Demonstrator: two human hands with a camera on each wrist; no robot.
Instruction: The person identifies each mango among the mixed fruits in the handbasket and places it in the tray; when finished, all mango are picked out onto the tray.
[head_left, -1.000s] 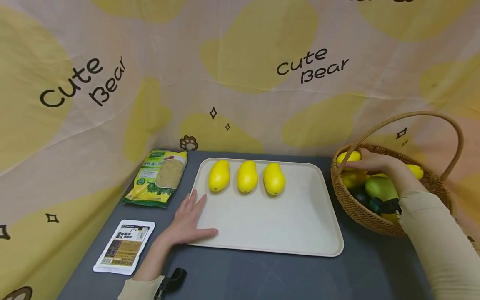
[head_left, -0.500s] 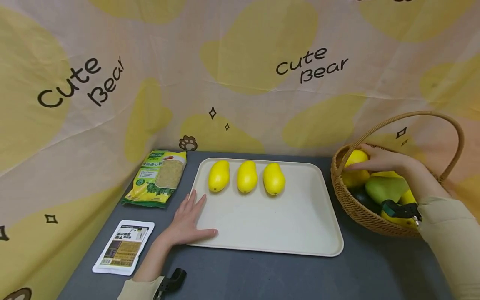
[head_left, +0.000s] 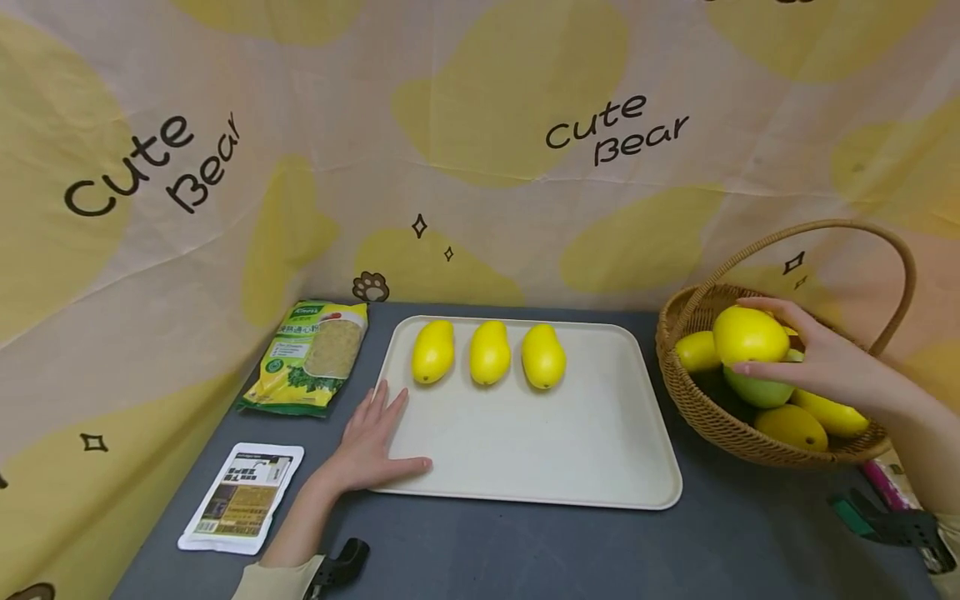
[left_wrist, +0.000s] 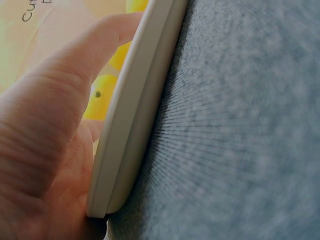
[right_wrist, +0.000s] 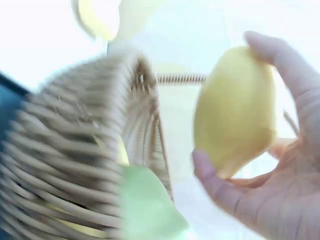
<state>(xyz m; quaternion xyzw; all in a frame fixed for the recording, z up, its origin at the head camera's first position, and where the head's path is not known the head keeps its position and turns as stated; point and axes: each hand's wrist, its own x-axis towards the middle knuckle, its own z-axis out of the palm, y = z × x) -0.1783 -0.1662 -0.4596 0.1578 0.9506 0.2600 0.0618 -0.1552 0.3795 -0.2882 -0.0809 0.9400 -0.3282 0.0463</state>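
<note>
My right hand (head_left: 832,358) grips a yellow mango (head_left: 750,336) between thumb and fingers, over the wicker basket (head_left: 697,417). In the right wrist view, that hand's thumb and fingers hold the mango from opposite sides, beside the basket wall (right_wrist: 60,165). Below it in the basket lie a green fruit (head_left: 757,390) and several yellow ones, among them a rounded one (head_left: 795,427). My left hand (head_left: 371,450) rests with spread fingers on the left edge of a cream tray (head_left: 540,442). Three yellow mangoes stand in a row along the tray's far side, the middle one (head_left: 490,353) among them.
Left of the tray lies a yellow-green food bag (head_left: 315,358), with a white pouch (head_left: 243,500) nearer me. The basket's tall handle (head_left: 840,223) arches above its opening. A pink-edged packet (head_left: 888,483) shows by its right side. Printed cloth hangs behind the grey table.
Reaching into the basket's far left before, my right hand has lifted the mango up and drawn it right and toward me. My left hand stays on the tray.
</note>
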